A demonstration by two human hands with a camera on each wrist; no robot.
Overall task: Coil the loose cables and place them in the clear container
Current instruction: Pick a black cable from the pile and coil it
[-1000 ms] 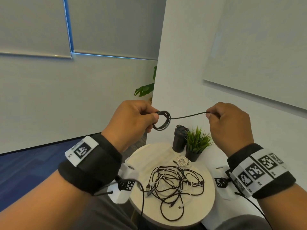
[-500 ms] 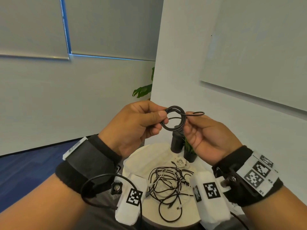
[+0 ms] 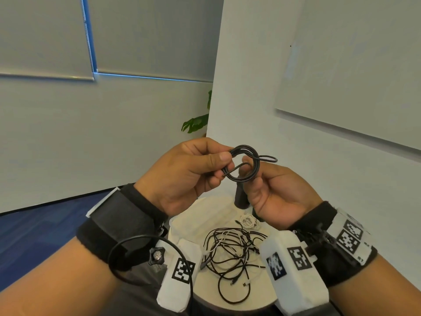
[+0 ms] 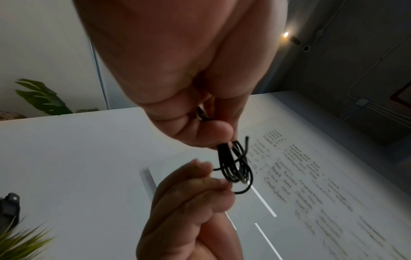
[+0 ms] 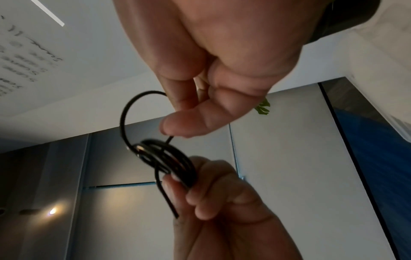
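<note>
A black cable coil (image 3: 245,163) is held up above the table between both hands. My left hand (image 3: 226,157) pinches the coil's left side with thumb and forefinger; the left wrist view shows this pinch on the coil (image 4: 233,165). My right hand (image 3: 247,162), palm up, pinches the loose tail, which sticks out to the right as a small loop (image 3: 267,158). From the right wrist, the coil (image 5: 169,154) sits below the thumb, tail loop (image 5: 124,116) to its left. A tangle of loose black and white cables (image 3: 232,249) lies on the round table (image 3: 257,299). The clear container (image 3: 196,215) stands at the table's back left.
A small coiled white cable (image 3: 248,221) lies behind the tangle. A dark bottle (image 3: 241,198) stands at the back of the table, partly behind my right hand. White walls close in behind and to the right; blue floor lies to the left.
The right hand, which held the tail taut out to the right, has turned palm up and brought the tail in to the coil. Both hands now meet at the coil.
</note>
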